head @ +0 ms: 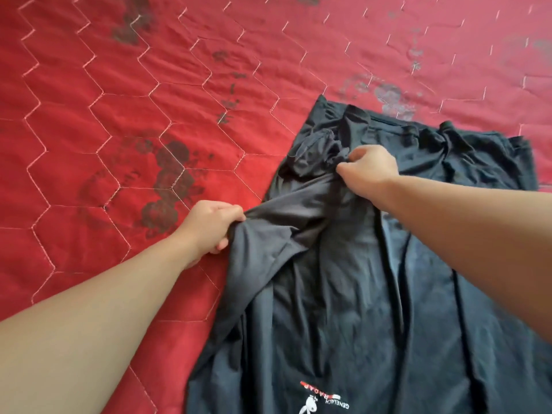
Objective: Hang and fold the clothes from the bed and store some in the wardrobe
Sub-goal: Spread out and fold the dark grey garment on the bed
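Dark T-shirt (pixel 373 279) lies spread on the bed (pixel 119 115), filling the lower right of the frame. Long axis runs from bottom centre up toward right of centre, slightly tilted. Printed logo (pixel 325 400) with small white and red lettering sits at the bottom edge of the frame, reading upside down to the camera; the far end of the shirt is bunched near centre right. Which end is neck or hem, cannot tell for sure.

Left hand (pixel 209 228), centre of frame, fingers curled tight round a gathered fold at the shirt's left edge, lifting it off the bed. Right hand (pixel 370 171), upper right of centre, thumb and fingers pinching a crumpled bit of fabric near the shirt's far end. Cloth between the two hands is raised into a loose ridge; the rest lies flat with long creases running along the axis.

Bed cover is red, quilted with pale hexagon stitching and dark floral prints, taking up the whole left and top of the frame.
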A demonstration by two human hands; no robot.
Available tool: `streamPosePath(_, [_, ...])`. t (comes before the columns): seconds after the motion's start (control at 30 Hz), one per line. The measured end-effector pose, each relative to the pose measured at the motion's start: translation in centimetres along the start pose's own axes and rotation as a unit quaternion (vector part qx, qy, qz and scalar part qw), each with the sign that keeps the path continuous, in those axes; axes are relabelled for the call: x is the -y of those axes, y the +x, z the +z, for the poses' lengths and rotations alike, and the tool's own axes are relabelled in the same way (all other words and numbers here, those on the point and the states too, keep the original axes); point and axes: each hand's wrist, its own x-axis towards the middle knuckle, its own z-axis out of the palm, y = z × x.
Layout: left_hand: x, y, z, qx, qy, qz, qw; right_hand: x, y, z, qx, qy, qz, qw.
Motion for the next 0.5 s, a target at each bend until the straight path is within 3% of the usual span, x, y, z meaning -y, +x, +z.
streamPosePath(0.07, [0.2,0.2,0.0,-0.026,-0.012,-0.009,1.0,1.8,0.0,-0.3,-0.006,0.208,0.054,0.977])
streamPosePath(0.1, [0.2,0.1,0.2,-0.034,-0.01,-0.004,0.999,2.8,0.0,-0.9,0.011,0.339,0.093,0.936])
streamPosePath(0.17, [0.0,0.3,0.3,-0.05,-0.019,-0.008,0.999,3.6,0.0,-2.1,0.072,0.564,0.132,0.812])
streamPosePath(0.2, [-0.1,0.4,0.3,-0.049,-0.026,-0.015,0.998,3.5,-0.2,-2.7,0.09,0.63,0.148,0.757])
streamPosePath(0.23, [-0.1,0.5,0.2,-0.044,-0.028,-0.022,0.998,3.2,-0.6,-3.0,0.1,0.651,0.165,0.734])
streamPosePath(0.27, [-0.1,0.6,0.1,-0.038,-0.028,-0.027,0.999,2.7,-0.9,-3.0,0.11,0.632,0.191,0.743])
streamPosePath(0.37, [-0.1,0.7,0.1,-0.023,-0.033,-0.03,0.999,2.0,-0.9,-1.8,0.156,0.429,0.251,0.854])
streamPosePath(0.43, [-0.1,0.9,0.1,-0.019,-0.042,-0.03,0.998,3.2,0.2,-0.8,0.118,0.296,0.223,0.921])
streamPosePath(0.5, [-0.1,0.9,0.1,-0.015,-0.041,-0.026,0.999,4.6,1.1,0.0,0.091,0.217,0.19,0.953])
